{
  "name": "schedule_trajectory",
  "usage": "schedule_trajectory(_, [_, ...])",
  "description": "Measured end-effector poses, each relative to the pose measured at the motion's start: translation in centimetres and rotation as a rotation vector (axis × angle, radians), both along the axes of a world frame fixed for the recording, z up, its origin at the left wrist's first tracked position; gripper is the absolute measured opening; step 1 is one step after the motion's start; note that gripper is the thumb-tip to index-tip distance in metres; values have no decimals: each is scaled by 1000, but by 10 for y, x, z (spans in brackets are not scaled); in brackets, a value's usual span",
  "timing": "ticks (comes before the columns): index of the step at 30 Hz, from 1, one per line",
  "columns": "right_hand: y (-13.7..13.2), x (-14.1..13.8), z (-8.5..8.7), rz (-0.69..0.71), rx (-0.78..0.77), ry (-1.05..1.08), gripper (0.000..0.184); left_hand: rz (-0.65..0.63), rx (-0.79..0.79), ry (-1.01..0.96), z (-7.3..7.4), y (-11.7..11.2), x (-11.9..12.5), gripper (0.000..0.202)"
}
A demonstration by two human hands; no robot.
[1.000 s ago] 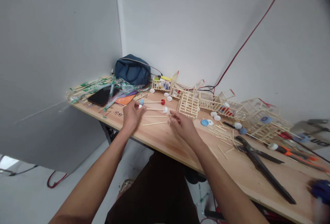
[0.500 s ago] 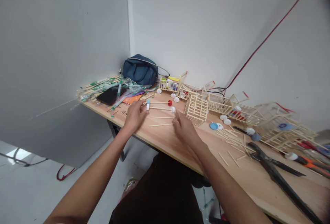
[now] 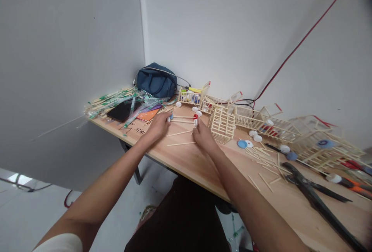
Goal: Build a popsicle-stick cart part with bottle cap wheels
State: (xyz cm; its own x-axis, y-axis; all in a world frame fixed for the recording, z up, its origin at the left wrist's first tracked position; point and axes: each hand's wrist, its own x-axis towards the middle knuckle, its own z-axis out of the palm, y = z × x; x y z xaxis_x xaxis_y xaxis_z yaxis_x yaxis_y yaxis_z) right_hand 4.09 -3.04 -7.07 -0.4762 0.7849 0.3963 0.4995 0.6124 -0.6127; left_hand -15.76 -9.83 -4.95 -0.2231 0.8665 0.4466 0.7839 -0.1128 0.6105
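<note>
Two wooden sticks with bottle caps on their ends lie side by side on the wooden table [image 3: 203,167]. My left hand [image 3: 158,127] pinches the left end of the nearer capped stick [image 3: 183,121], and my right hand [image 3: 202,135] pinches its right end by the white cap. The farther capped stick [image 3: 183,117] carries a blue cap and a red cap. Two bare sticks [image 3: 181,138] lie just in front of my hands.
Several stick-built cages [image 3: 222,123] stand along the wall. Loose sticks [image 3: 261,159], bottle caps [image 3: 242,143], black scissors [image 3: 314,196] and orange-handled tools [image 3: 351,184] lie at right. A blue bag [image 3: 156,81], a phone [image 3: 120,110] and wrapped chopsticks [image 3: 113,99] fill the left corner.
Both hands moved forward and closed on the ends of the nearer capped stick. The view has shifted a little.
</note>
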Motion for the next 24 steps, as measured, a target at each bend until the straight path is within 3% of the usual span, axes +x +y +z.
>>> schedule_trajectory(7, [8,-2,-3,-30,-4,58,64,-45,-17,79,-5,24,-12,52])
schedule_trajectory(14, [15,-11,-5,-99,-65,58,65,-94,-26,91,-11,37,-17,48])
schedule_trajectory(19, [8,-6,-5,-58,-63,67,68,-126,-27,76,-11,50,-20,50])
schedule_trajectory(24, [0,1,-1,5,-41,86,69,-107,16,25,-9,46,-21,58])
